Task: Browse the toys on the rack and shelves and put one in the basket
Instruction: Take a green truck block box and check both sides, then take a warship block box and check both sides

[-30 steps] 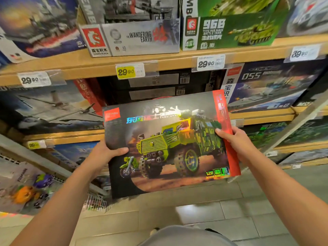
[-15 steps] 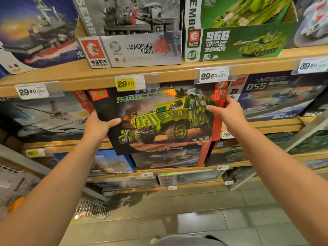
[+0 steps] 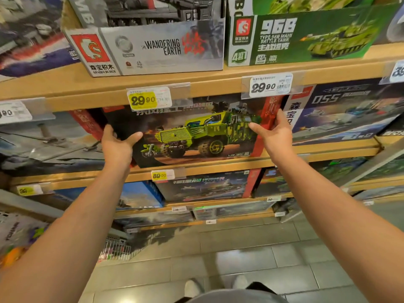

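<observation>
A toy box [image 3: 196, 136] showing a green armoured truck, with a red strip down its right side, stands on the second wooden shelf [image 3: 218, 165], its top tucked under the shelf above. My left hand [image 3: 117, 146] holds the box's left edge, thumb across the front. At the red right edge my right hand [image 3: 276, 133] holds it the same way, thumb on the picture and fingers along the strip. No basket is in view.
A grey "Wandering Earth" box [image 3: 153, 47] and a green tank box [image 3: 306, 36] sit on the shelf above. A blue warship box [image 3: 345, 112] stands right of the truck box. More boxes fill lower shelves. A wire rack [image 3: 115, 248] stands low left over tiled floor [image 3: 240, 259].
Both hands have lifted the truck box away from me and slid it upright into the second shelf, under the price tags. The view has moved closer to the shelves.
</observation>
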